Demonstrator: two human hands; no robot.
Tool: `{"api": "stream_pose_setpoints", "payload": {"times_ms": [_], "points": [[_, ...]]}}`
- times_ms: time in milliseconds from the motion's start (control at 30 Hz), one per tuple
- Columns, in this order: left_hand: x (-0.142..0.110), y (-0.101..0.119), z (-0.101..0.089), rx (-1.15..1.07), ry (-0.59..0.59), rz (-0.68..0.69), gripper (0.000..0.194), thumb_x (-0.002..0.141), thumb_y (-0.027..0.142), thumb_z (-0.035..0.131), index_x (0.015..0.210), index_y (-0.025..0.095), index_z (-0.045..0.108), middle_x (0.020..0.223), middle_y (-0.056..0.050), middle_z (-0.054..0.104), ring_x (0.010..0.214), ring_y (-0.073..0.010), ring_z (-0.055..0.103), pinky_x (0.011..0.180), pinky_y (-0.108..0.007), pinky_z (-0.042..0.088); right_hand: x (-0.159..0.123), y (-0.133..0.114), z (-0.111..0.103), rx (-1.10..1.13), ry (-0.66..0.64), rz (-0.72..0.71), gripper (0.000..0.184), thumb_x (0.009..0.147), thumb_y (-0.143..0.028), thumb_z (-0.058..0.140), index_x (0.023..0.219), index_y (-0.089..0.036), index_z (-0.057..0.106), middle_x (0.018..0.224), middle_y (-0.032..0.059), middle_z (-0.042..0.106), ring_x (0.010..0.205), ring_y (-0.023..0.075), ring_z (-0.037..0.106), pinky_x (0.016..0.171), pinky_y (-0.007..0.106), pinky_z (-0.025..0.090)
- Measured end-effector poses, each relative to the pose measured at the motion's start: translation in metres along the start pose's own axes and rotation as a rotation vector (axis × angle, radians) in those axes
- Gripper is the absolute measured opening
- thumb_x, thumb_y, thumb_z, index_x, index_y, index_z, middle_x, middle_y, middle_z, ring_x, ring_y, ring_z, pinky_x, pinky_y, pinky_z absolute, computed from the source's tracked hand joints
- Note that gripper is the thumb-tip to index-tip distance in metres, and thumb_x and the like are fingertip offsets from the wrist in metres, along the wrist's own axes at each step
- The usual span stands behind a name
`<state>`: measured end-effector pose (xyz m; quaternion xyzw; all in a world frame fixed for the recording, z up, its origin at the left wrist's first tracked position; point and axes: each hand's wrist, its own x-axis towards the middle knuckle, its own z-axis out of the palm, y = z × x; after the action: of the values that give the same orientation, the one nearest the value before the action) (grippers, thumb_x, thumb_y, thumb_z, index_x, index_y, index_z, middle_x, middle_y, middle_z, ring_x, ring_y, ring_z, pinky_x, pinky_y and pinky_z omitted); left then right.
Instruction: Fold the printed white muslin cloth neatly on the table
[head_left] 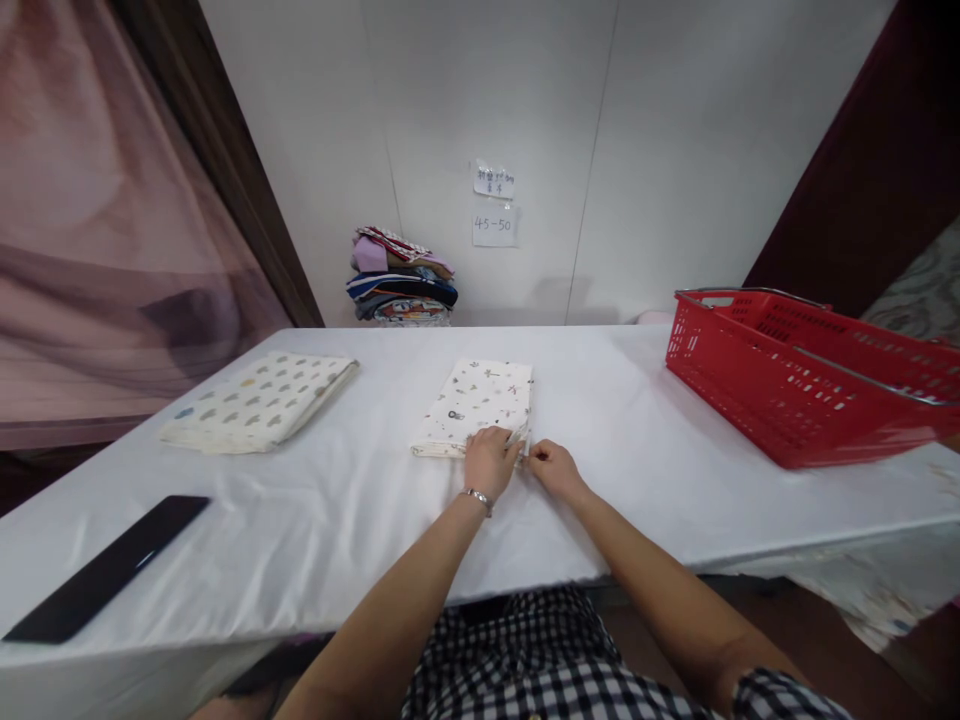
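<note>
A folded white cloth [480, 397] with small printed motifs lies on the white-covered table in front of me. My left hand [491, 462], with a bracelet at the wrist, is closed on the near edge of this cloth, close to its right corner. Just to the right, my right hand [555, 467] pinches the same corner, its fingertips pressed together. The bit of fabric between the two hands is small and partly covered by the fingers. Further left lies a second folded cloth [266, 400], cream with grey cloud-like shapes, apart from both hands.
On the right of the table [360, 540] stands a red plastic basket [787, 390] with metal handles. A long black flat object [112, 570] lies at the front left. Behind the far edge rises a stack of folded fabrics [401, 280]. Paper signs [494, 226] hang on the wall.
</note>
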<state>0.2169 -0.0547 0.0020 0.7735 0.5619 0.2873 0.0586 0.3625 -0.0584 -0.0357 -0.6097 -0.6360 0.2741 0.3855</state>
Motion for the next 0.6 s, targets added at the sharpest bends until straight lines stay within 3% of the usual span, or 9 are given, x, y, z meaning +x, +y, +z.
{"api": "stream_pose_setpoints", "payload": {"times_ms": [233, 400, 600], "points": [[-0.004, 0.001, 0.006, 0.037, -0.046, 0.089, 0.013, 0.082, 0.030, 0.051, 0.081, 0.020, 0.057, 0.088, -0.003, 0.060, 0.090, -0.0178, 0.051, 0.079, -0.031, 0.035, -0.002, -0.002, 0.001, 0.217, -0.004, -0.007, 0.011, 0.067, -0.029, 0.052, 0.061, -0.020, 0.053, 0.059, -0.0030, 0.054, 0.057, 0.0126, 0.049, 0.056, 0.024, 0.038], [-0.008, -0.003, 0.007, 0.032, -0.055, 0.135, 0.012, 0.083, 0.029, 0.048, 0.084, 0.020, 0.056, 0.091, -0.003, 0.059, 0.091, -0.0183, 0.050, 0.080, -0.032, 0.035, 0.000, 0.005, 0.003, 0.252, -0.015, -0.016, 0.013, 0.068, -0.031, 0.053, 0.064, -0.019, 0.055, 0.060, -0.0023, 0.055, 0.059, 0.0129, 0.049, 0.057, 0.023, 0.039], [-0.011, -0.007, 0.009, 0.055, -0.069, 0.158, 0.017, 0.076, 0.026, 0.056, 0.092, 0.021, 0.054, 0.099, -0.005, 0.057, 0.097, -0.0202, 0.048, 0.084, -0.033, 0.034, 0.001, 0.007, 0.004, 0.277, -0.044, -0.045, 0.015, 0.070, -0.033, 0.053, 0.064, -0.019, 0.055, 0.062, -0.0022, 0.057, 0.062, 0.0129, 0.051, 0.060, 0.024, 0.042]]}}
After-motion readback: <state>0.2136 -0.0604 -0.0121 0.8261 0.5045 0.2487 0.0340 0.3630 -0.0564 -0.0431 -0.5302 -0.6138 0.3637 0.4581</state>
